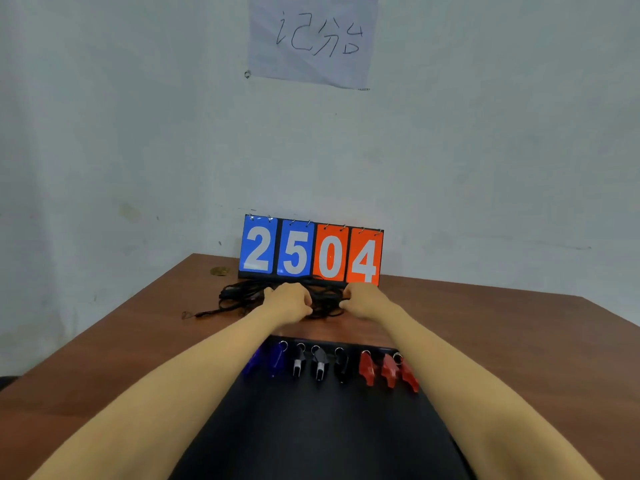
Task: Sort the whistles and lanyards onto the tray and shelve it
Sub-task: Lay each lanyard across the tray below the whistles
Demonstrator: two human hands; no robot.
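Note:
A black tray (311, 427) lies on the brown table in front of me. Along its far edge sits a row of whistles: blue ones (275, 360) on the left, black ones (320, 363) in the middle, red ones (388, 370) on the right. Beyond the tray a tangle of black lanyards (239, 296) lies in front of the scoreboard. My left hand (289, 303) and my right hand (363, 301) both reach into the tangle, fingers curled round the cords between them.
A flip scoreboard (311, 252) reading 2504 stands against the wall at the table's far edge. A small gold coin-like disc (220, 270) lies left of it. A paper sign (311, 36) hangs on the wall above. The table (502, 341) extends to both sides.

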